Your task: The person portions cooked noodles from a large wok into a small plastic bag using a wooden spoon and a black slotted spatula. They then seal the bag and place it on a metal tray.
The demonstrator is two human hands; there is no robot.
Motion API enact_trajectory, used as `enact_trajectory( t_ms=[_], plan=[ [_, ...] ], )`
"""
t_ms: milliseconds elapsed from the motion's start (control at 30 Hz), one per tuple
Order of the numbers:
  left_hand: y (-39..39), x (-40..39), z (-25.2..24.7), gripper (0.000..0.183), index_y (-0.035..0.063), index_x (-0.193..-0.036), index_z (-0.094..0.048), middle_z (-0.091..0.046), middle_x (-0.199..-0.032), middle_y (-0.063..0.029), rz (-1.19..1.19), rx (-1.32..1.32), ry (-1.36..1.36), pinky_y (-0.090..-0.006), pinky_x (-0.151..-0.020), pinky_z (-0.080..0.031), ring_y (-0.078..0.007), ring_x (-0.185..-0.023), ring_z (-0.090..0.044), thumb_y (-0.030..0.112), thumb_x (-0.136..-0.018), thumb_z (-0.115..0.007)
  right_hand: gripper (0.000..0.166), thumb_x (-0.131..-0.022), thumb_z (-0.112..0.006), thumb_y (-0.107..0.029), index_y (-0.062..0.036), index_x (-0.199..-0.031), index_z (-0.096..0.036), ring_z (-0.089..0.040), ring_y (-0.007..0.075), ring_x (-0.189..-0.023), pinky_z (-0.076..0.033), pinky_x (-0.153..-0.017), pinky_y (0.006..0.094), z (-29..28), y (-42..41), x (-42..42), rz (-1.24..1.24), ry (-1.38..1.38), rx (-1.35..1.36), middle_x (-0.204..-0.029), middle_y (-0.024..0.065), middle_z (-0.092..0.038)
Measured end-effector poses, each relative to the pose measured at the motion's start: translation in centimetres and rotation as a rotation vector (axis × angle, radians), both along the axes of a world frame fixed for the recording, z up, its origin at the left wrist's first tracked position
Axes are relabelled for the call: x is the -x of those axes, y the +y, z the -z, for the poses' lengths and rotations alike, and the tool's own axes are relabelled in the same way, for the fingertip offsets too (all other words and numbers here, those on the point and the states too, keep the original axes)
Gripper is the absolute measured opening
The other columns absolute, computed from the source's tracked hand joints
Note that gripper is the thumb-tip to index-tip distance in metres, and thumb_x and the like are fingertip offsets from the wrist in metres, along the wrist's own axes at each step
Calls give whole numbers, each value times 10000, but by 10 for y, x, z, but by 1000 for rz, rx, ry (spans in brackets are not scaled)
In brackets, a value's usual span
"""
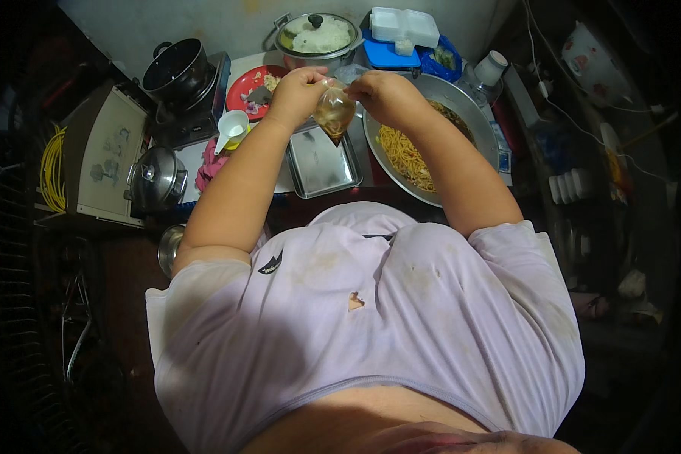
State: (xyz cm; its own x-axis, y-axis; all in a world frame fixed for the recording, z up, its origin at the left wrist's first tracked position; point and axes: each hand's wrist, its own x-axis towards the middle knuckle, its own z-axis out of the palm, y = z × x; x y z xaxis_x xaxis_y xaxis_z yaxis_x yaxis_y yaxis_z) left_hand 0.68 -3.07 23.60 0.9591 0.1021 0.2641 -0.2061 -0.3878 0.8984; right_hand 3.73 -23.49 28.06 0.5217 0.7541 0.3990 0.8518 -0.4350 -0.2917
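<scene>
Between my hands hangs a small clear plastic bag (335,110) with brown liquid pooled in its lower corner. My left hand (299,93) pinches the bag's top on one side, and my right hand (381,93) grips the other side of its top. Below the bag lies a rectangular metal tray (324,164). A wide metal pan (375,153) sits under my right forearm, with yellow noodles (404,156) and dark sauce in it. Behind my left hand is a red plate (239,91) with chopped ingredients.
A lidded pot of white rice (318,42) stands at the back, beside foam boxes (404,27) on a blue lid (390,57). At left are a black pot (176,71) on a stove (190,127), a white measuring cup (232,125), a pink cloth (209,164) and a lidded metal pot (156,176).
</scene>
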Motion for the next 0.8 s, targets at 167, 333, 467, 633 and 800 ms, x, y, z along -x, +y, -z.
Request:
enact_trajectory(
  t_ms=[167,333,467,633,800],
  plan=[
    [7,-8,28,191,-22,-867,-684,-623,-1157,-153,-77,-157,-36,-304,-895,-441,-207,-1023,-596,163,-824,-658,154,-809,-591,-144,-78,-899,-696,-622,309,-862,-494,-763,394,24,6,-5,26,116,-2,-889,135,-658],
    [4,-8,43,178,-14,-863,-680,-629,-1144,-156,-110,-57,44,-307,-896,-442,-208,-1027,-596,157,-824,-650,177,-793,-589,-118,-87,-936,-688,-626,308,-868,-494,-765,398,27,7,-6,-21,252,-23,-887,137,-656],
    [3,-4,54,172,-18,-861,-673,-632,-1139,-150,-113,-26,-5,-307,-896,-443,-206,-1022,-599,149,-826,-649,214,-775,-576,-90,-91,-959,-684,-621,306,-893,-496,-778,394,28,6,-10,-11,15,169,-917,123,-646],
    [-8,2,54,160,-20,-881,-665,-635,-1126,-140,-139,-39,-109,-299,-892,-447,-196,-1022,-598,132,-843,-636,235,-758,-581,-99,-67,-966,-685,-621,303,-904,-498,-786,390,42,18,-12,123,-156,220,-947,123,-635],
    [-10,1,67,165,-29,-902,-663,-640,-1104,-131,-118,22,-71,-284,-887,-443,-182,-1007,-595,126,-871,-614,213,-838,-634,-197,-29,-959,-685,-644,236,-845,-504,-747,350,68,41,-14,366,588,-239,-943,121,-665]
  ],
)
